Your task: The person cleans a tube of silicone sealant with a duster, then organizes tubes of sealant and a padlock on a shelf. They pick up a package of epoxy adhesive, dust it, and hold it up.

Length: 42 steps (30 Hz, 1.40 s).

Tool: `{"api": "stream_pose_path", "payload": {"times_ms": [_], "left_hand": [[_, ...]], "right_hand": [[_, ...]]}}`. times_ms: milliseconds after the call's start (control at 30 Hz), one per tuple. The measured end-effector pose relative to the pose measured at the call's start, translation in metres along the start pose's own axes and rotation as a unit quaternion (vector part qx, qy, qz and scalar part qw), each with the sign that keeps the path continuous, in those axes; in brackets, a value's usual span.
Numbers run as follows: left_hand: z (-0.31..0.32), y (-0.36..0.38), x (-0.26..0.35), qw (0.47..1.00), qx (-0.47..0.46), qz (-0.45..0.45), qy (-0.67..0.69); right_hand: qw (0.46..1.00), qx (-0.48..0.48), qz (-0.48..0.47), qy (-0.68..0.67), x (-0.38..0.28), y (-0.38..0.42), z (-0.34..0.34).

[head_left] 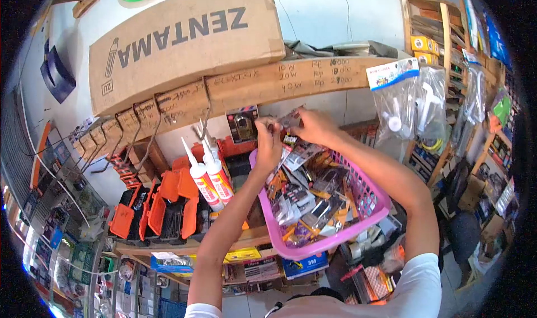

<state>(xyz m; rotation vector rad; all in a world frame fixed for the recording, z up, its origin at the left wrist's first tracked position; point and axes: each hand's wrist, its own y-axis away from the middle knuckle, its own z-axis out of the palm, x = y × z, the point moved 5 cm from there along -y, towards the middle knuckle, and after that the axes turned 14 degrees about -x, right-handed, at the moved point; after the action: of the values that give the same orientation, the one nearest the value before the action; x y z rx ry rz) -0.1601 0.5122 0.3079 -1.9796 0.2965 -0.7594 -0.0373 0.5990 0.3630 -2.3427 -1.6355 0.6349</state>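
Both hands are raised above the pink basket (376, 209), the left hand (268, 141) and the right hand (315, 126) each pinching one end of a small blister packet (290, 118), held between them under the wooden beam (246, 91).

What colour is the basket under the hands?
Pink basket, full of packaged items; the head view shows it plainly.
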Motion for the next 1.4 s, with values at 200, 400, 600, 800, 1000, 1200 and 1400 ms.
{"api": "stream_pose_path", "payload": {"times_ms": [200, 400, 600, 800, 1000, 1200, 1400], "left_hand": [[0.018, -0.03, -0.073, 1.0, 0.005, -0.025, 0.009], [0.041, -0.054, -0.251, 0.97, 0.026, -0.102, 0.218], [0.029, -0.052, -0.27, 0.976, 0.045, -0.074, -0.202], [0.02, -0.045, -0.263, 0.989, 0.065, -0.125, -0.054], [0.014, -0.05, -0.257, 0.993, 0.071, -0.073, -0.062], [0.015, -0.049, -0.273, 0.961, 0.037, -0.221, -0.162], [0.013, -0.049, -0.184, 0.925, -0.025, -0.183, -0.332]], "right_hand": [[0.992, -0.056, 0.081, -0.082, 0.067, -0.073, 0.064], [0.991, -0.056, -0.016, -0.116, 0.112, -0.141, 0.094], [0.987, -0.061, -0.037, -0.14, 0.125, -0.166, 0.124], [0.985, -0.041, -0.051, -0.16, 0.12, -0.171, 0.121], [0.993, -0.025, -0.018, -0.117, 0.104, -0.163, 0.106], [0.99, -0.076, 0.019, -0.117, 0.101, -0.16, 0.099], [0.987, -0.11, 0.094, -0.077, 0.108, -0.15, 0.098]]}}
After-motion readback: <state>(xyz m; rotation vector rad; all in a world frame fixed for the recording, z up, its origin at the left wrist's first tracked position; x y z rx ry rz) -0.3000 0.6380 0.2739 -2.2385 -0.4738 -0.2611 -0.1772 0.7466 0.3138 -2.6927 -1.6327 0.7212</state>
